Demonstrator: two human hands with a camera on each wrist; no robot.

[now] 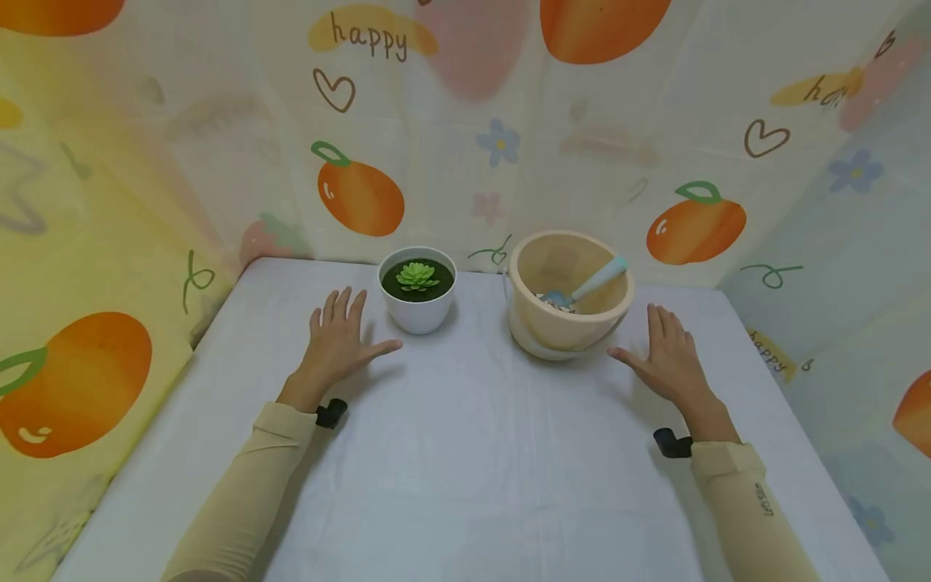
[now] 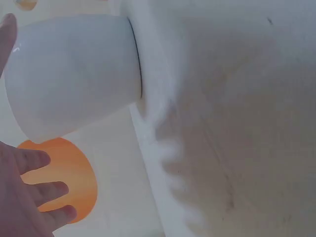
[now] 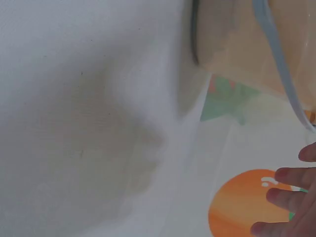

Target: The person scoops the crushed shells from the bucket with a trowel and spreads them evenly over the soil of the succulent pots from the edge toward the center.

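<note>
white pot (image 1: 419,315), beige bucket (image 1: 556,325), green succulent (image 1: 418,276)

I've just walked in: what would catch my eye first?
Probably the bright oranges printed on the backdrop. Below, on the white table, a white pot with a green succulent stands near the left hand, and a cream bucket with a light-blue tool inside near the right hand.

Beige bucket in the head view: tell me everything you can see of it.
The beige bucket is round, wide-mouthed and slightly tapered toward its base, with a thick rim; it looks like smooth plastic. A pale blue-grey handle hangs down against its outside. It stands upright on the white cloth, to the right of the potted plant. Inside, a light-blue scoop leans against the rim, among small bits too tiny to identify. The right hand is beside it, apparently not touching.
</note>
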